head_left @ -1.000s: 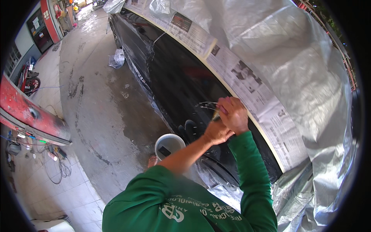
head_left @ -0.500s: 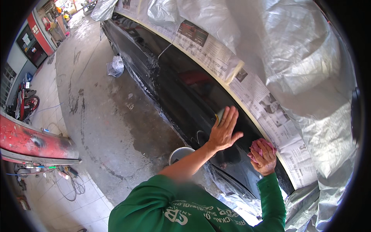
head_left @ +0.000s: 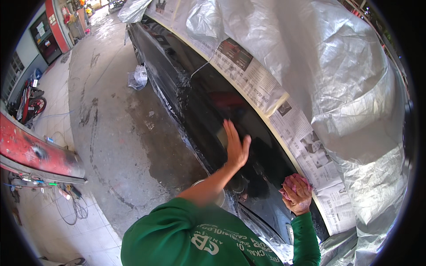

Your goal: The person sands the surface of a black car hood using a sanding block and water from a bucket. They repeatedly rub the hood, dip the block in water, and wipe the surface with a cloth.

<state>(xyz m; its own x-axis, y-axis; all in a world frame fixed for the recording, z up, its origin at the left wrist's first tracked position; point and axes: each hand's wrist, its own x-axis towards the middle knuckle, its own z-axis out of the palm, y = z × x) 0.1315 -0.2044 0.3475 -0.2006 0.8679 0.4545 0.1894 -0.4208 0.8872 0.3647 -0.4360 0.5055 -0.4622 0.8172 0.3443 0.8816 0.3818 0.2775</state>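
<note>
Red motorcycle (head_left: 31, 103) beyond a red pillar (head_left: 51, 155)

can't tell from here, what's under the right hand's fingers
Under the fingers of the right hand is a crumpled pink cloth, on the black car panel. The panel beneath the cloth is hidden.

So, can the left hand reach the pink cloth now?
Probably yes: only black panel lies between the left hand and the pink cloth, though the right hand covers part of it.

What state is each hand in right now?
Left hand: open, extended over the black car panel; anything under it is hidden.
Right hand: closed on a pink cloth.
</note>
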